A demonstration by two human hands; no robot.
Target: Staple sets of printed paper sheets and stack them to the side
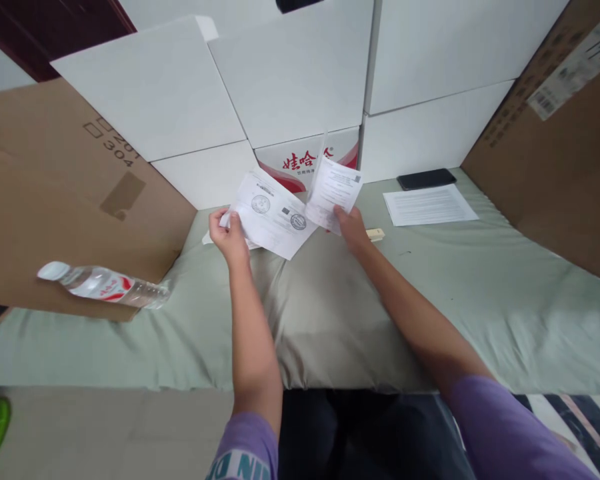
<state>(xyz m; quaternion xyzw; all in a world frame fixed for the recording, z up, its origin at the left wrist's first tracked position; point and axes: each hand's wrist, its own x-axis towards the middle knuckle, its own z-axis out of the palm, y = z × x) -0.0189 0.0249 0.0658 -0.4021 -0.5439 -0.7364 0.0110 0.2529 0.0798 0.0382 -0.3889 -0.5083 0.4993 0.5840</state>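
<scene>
Two printed sheets held up, one in each hand.

The stamped sheet (275,217) is pinched by the left hand (229,235); right of it, the right hand (351,227) grips the smaller sheet (333,190). Sorting seems underway; separating them cleanly needs steady grips.

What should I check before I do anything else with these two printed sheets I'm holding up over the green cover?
1. Left hand grips the stamped sheet at its lower left edge: ok.
2. Right hand pinches the smaller sheet at its bottom edge: ok.
3. The two sheets are apart: cannot tell, their inner edges meet or overlap.
4. Print readable from here: not ok, too small.
5. Green cover below the hands free of clutter: ok.
6. Water bottle lies on its side at the left, away from the sheets: ok.
</scene>
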